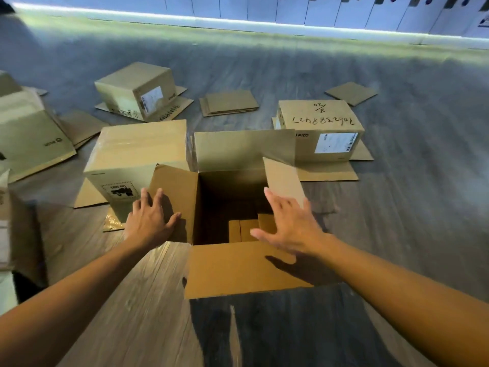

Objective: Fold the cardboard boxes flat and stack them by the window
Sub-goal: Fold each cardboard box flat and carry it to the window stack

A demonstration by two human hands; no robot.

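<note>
An open cardboard box (238,268) stands on the floor right in front of me, all its top flaps spread out. My left hand (148,221) lies flat with straight fingers on the box's left flap (180,186). My right hand (288,223) hovers with spread fingers over the right side of the opening, beside the raised right flap (284,178); whether it touches the flap I cannot tell. Small cardboard pieces (243,229) lie at the bottom of the box.
Several upturned boxes stand around: one just left (137,154), one far left (135,88), one at the right with handwriting (320,120), one at the left edge (31,133). Flat cardboard sheets (229,102) (350,92) lie farther back. A bright strip below white panels (264,22) runs along the far side.
</note>
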